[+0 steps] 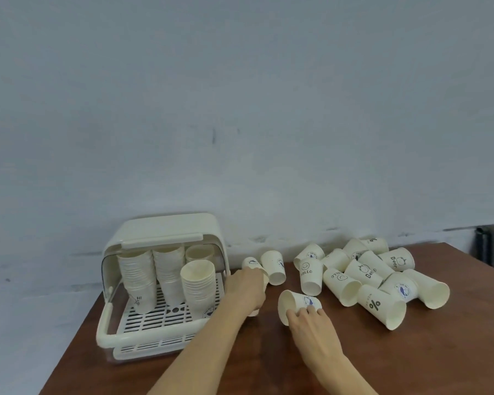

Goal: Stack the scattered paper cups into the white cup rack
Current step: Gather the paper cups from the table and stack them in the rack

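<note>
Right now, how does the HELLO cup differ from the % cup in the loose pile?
The HELLO cup stands upside down on the table, mouth down; the % cup lies on its side, mouth open toward the camera. The HELLO cup sits at the pile's left edge with a smiley above its word; the % cup lies at the front edge. Both are white paper cups, and neither hand touches them.
</note>
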Motion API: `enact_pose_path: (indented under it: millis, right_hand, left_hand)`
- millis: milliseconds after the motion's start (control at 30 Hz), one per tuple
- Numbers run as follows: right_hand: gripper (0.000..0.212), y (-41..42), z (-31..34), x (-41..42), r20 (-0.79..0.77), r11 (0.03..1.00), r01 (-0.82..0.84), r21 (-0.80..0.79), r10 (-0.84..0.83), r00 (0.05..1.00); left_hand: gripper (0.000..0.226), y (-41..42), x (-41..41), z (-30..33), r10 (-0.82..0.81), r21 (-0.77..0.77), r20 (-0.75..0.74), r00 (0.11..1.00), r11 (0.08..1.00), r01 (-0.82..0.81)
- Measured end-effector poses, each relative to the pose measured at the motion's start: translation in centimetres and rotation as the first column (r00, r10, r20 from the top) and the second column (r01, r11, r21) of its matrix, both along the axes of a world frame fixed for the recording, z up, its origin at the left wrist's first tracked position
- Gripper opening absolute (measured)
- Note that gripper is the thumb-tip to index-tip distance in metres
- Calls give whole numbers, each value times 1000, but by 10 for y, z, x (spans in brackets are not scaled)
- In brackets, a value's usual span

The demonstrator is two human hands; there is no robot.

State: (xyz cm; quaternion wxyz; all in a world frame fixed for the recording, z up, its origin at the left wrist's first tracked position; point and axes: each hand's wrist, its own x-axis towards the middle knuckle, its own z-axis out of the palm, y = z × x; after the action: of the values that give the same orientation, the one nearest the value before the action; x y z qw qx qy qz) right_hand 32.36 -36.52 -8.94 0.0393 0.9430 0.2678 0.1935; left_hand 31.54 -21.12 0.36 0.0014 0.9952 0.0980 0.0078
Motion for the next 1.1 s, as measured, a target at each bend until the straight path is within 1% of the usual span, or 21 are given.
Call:
enact_pose_path:
  millis: [100,200,300,367,400,467,500,533,633,667,733,833,967,1100]
  right_hand:
    - [43,3,15,-11,25,1000,-5,-3,5,1000]
    - [42,12,35,-28,-11,1000,12,-25,-12,1000]
    - [25,27,59,-48,-31,994,47,-99,-50,998]
    - [17,38,75,-61,-14,997,30,-71,-31,999]
    - [10,45,82,-67,-9,997,10,-81,-11,1000]
    - [4,59,96,-77,-10,997,2,-75,-3,1000]
    - [4,67,104,-81,-20,999,14,-49,-15,1000]
    - [7,74,109,-86,-15,998,7,-59,-8,1000]
    - [11,100,119,-98,23,989,-147,-2,147,989]
    - [12,107,125,-103,3,989,-151,8,151,989]
    - [14,122,132,-113,16,983,-180,26,180,984]
    - [9,143,133,-122,-77,963,-235,133,247,966]
    - [8,165,131,-126,-71,926,-276,256,303,950]
    - [12,180,116,-121,-30,892,-317,321,344,938]
  left_hand:
    - [36,-3,-33,13,-23,-45,70,997,999,26]
    - [34,1,-62,22,-2,-134,136,991,991,21]
    - [29,15,-89,25,36,-229,188,982,973,8]
    - [24,26,-104,26,69,-289,213,975,957,-5]
    - [22,33,-111,26,80,-306,224,971,952,-8]
    - [18,48,-126,29,98,-301,248,964,954,-20]
    - [17,56,-132,32,113,-296,266,957,955,-30]
    - [17,66,-138,35,130,-291,292,948,956,-41]
    - [16,98,-154,42,215,-294,360,908,950,-108]
    - [16,109,-159,44,247,-294,379,892,946,-137]
    - [17,130,-165,46,300,-299,431,851,937,-179]
    - [17,154,-169,42,360,-333,488,796,919,-211]
    - [13,173,-165,22,408,-367,487,772,898,-243]
    - [14,182,-162,-7,431,-385,444,786,884,-267]
